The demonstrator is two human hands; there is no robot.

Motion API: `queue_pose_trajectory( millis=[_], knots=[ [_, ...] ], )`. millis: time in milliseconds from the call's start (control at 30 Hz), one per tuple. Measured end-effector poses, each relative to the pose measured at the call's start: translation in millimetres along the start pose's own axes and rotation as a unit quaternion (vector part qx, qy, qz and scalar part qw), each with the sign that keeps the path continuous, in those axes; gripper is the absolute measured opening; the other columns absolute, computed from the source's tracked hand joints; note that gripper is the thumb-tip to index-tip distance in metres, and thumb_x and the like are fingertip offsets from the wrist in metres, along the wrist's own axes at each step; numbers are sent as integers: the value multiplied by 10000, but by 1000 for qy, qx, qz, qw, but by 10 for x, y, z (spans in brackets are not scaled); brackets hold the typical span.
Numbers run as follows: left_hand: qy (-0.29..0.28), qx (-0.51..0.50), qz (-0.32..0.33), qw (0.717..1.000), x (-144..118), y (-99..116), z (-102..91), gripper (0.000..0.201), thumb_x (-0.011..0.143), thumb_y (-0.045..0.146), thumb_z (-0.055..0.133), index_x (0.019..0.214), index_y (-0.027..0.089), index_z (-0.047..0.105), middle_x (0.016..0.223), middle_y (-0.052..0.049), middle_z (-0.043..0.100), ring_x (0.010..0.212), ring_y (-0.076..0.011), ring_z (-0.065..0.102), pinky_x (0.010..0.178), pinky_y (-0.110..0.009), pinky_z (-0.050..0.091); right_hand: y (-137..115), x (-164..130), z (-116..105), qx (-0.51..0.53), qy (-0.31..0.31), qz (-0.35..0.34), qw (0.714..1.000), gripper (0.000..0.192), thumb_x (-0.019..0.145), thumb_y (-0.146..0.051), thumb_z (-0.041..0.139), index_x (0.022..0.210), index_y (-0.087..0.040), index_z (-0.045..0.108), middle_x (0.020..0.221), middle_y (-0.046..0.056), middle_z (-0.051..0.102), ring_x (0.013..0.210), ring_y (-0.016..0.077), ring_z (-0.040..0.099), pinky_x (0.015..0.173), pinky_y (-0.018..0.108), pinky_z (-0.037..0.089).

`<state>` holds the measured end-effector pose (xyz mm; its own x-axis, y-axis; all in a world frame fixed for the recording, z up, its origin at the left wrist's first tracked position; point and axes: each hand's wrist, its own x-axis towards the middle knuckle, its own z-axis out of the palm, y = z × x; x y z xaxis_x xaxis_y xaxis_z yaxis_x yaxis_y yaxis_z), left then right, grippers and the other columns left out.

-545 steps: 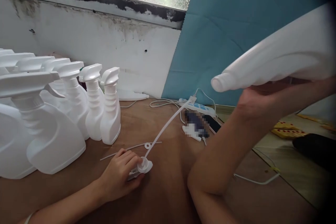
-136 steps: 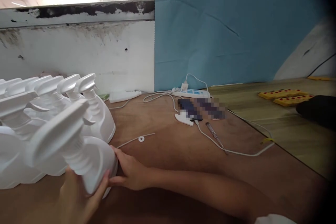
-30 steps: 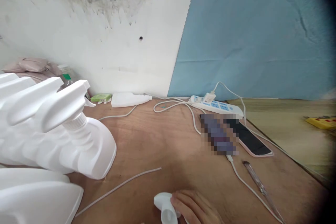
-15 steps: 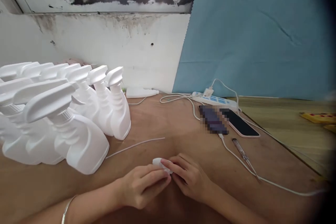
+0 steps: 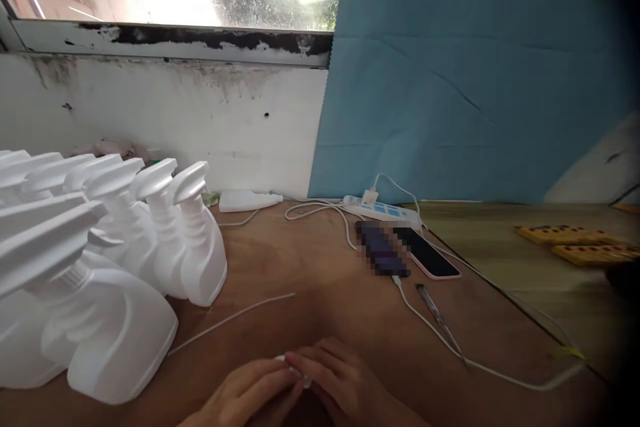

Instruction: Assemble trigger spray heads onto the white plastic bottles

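Note:
Close to the bottom edge of the view, my left hand (image 5: 255, 388) and my right hand (image 5: 343, 377) meet with fingers closed around a small white plastic piece (image 5: 307, 382). Most of that piece is hidden by the fingers, so its exact kind does not show. Beyond my hands a thin white tube (image 5: 235, 317) lies on the wooden table (image 5: 310, 267). To the left stand several white spray bottles (image 5: 127, 333) in rows, fitted with white trigger heads (image 5: 190, 181).
At the right lie a dark phone (image 5: 383, 250) on a charging cable, a second phone (image 5: 430, 253) and a clear-handled screwdriver (image 5: 431, 303). Behind them is a white power strip (image 5: 395, 212). A white bottle (image 5: 247, 201) lies by the wall. Yellow objects (image 5: 565, 235) sit beyond the table edge.
The view has tilted up and turned right, so bottles and phones appear lower and farther left. Both hands sit lower in the picture, still closed on the white piece, now more covered.

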<state>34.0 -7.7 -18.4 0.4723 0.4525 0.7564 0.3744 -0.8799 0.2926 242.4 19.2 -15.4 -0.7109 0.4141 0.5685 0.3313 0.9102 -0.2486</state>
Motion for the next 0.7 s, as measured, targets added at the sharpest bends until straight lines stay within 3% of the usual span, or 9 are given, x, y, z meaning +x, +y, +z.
queue_pose_trajectory(
  millis=[33,67,133,200,267,400,500,700],
  knots=[
    [-34,6,45,998,47,8,-31,339,880,193,440,1214,157,479,957,-77,670,897,-138,637,826,-188,527,3,10,-31,12,-14,17,1000,383,866,-122,395,1245,-178,394,1029,62,642,763,156,576,669,298,475],
    [-43,12,46,998,87,20,-58,357,869,155,454,1224,137,469,984,-94,658,939,-149,619,844,-209,523,4,12,-49,23,-25,30,999,395,865,-110,397,1251,-193,392,1065,56,630,805,157,577,708,303,476],
    [-9,17,42,999,138,51,-92,388,825,63,501,1207,127,478,944,-94,649,937,-150,604,818,-221,534,2,1,-50,44,-21,54,997,410,862,-108,414,1255,-221,396,1084,46,618,879,156,573,771,306,471],
    [-4,33,84,996,151,70,-100,399,797,46,536,1188,115,492,946,-117,631,944,-179,589,789,-272,542,-7,-9,-26,74,-7,69,995,406,862,-132,436,1255,-224,398,1074,53,613,947,155,565,813,303,465],
    [-12,41,81,996,140,68,-89,423,799,34,521,1211,113,468,975,-129,612,959,-183,573,782,-294,541,-20,-3,-5,105,14,80,991,389,843,-217,513,1222,-215,427,1072,63,607,984,159,562,837,303,463],
    [-36,64,85,994,116,40,-63,441,808,71,523,1237,120,435,1025,-135,592,1027,-195,540,818,-327,531,-47,26,-5,137,42,115,983,484,665,-408,700,1056,-191,513,967,55,631,863,164,603,751,283,490],
    [-41,100,99,989,116,53,-67,431,812,112,533,1231,129,437,1049,-127,595,1089,-214,503,846,-355,519,-62,28,-17,148,40,155,976,355,700,-393,674,953,-191,528,853,20,635,739,128,602,668,249,486],
    [-71,163,77,981,119,117,-92,373,801,138,538,1170,175,493,1128,-110,568,1057,-204,516,865,-377,471,-77,26,-40,187,38,165,968,403,716,-335,663,1039,-197,467,928,29,630,865,132,604,749,267,481]
  ],
)
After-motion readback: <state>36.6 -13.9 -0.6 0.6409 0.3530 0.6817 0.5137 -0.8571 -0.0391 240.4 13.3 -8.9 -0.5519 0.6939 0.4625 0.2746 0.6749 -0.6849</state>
